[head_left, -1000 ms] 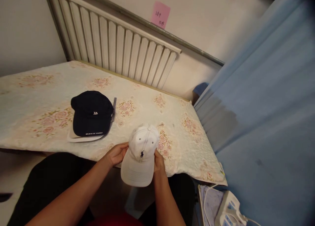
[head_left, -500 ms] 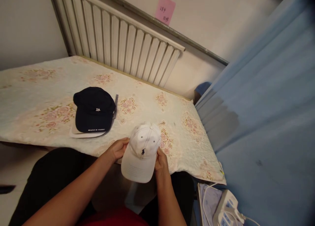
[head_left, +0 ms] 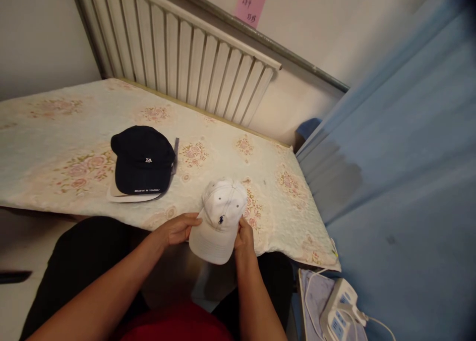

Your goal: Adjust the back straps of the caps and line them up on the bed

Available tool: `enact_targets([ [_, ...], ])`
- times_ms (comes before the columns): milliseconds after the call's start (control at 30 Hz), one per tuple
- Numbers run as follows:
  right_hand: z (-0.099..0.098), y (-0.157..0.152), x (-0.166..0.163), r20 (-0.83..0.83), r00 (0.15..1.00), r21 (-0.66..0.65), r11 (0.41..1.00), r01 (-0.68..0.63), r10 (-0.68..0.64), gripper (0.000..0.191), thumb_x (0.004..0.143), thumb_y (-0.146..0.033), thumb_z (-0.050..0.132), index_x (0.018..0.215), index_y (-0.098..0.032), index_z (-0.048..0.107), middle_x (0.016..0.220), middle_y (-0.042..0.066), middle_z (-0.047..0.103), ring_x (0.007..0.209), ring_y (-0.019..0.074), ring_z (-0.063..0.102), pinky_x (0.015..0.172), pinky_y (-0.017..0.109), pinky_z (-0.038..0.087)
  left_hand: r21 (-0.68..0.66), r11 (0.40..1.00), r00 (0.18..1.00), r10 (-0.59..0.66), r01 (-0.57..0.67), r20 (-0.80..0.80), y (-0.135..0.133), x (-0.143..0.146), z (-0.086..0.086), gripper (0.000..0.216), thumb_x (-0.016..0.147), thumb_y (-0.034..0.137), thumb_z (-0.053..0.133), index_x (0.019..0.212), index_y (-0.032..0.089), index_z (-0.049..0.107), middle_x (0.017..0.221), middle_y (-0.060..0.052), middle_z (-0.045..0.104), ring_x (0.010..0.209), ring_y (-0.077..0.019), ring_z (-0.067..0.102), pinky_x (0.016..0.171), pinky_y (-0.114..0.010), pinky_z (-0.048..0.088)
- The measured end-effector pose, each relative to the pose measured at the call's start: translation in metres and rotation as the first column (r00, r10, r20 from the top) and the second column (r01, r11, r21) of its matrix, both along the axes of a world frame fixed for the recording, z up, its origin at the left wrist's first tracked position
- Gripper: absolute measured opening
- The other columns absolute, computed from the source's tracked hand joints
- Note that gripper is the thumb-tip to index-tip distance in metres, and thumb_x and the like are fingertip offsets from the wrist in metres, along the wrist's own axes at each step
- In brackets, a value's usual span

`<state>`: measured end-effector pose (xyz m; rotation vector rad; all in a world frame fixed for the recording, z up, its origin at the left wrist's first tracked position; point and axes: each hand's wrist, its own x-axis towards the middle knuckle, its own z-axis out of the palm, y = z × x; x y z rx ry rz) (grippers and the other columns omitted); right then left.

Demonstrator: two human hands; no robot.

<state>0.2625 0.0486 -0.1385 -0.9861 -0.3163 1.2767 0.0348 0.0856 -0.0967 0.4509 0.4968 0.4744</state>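
White cap (head_left: 220, 222) sits between both hands at the near edge of the bench (head_left: 55, 133), brim toward me and crown over the floral cloth. The left hand (head_left: 178, 229) has its grip pinched on the brim's left side, and the right hand (head_left: 243, 239) pinches the right side (can't see the fingers underneath). I reckon even pressure on both sides stops the crown crumpling. Further back a navy cap (head_left: 143, 160) lies on a pale cap (head_left: 117, 197), then the radiator (head_left: 178, 48).
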Motion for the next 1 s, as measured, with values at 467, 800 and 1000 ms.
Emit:
enact_targets([
  [467, 0.009, -0.002, -0.004, -0.145, 0.988, -0.042, 0.998, 0.050, -0.056, 0.024, 0.078, -0.028, 0.065, 0.098, -0.015, 0.067, 0.092, 0.007, 0.076, 0.091, 0.0204, 0.070, 0.087, 0.036, 0.055, 0.106, 0.986, 0.977, 0.143, -0.127, -0.159, 0.002, -0.002, -0.010, 0.031, 0.064, 0.014, 0.079, 0.092, 0.007, 0.068, 0.081, -0.017, 0.073, 0.073, -0.0283, 0.071, 0.071, -0.038, 0.055],
  [800, 0.035, -0.033, -0.007, -0.058, 0.920, 0.133, 0.916, -0.377, 0.387, 0.040, 0.062, -0.020, 0.078, 0.100, -0.013, 0.066, 0.097, 0.012, 0.075, 0.097, 0.0245, 0.069, 0.080, 0.035, 0.057, 0.045, 0.985, 0.985, 0.168, -0.166, -0.049, 0.007, -0.003, -0.004, 0.031, 0.067, 0.011, 0.074, 0.097, 0.006, 0.066, 0.087, -0.019, 0.073, 0.082, -0.0298, 0.070, 0.081, -0.041, 0.053],
  [1000, 0.038, -0.029, -0.010, -0.015, 0.924, 0.091, 0.920, -0.380, 0.383, 0.043, 0.055, -0.022, 0.082, 0.095, -0.013, 0.067, 0.092, 0.012, 0.075, 0.094, 0.0264, 0.069, 0.077, 0.037, 0.057, 0.028, 0.977, 0.975, 0.215, -0.213, -0.056, 0.007, -0.002, -0.004, 0.031, 0.070, 0.008, 0.071, 0.100, 0.007, 0.066, 0.088, -0.018, 0.073, 0.086, -0.0298, 0.070, 0.080, -0.038, 0.054],
])
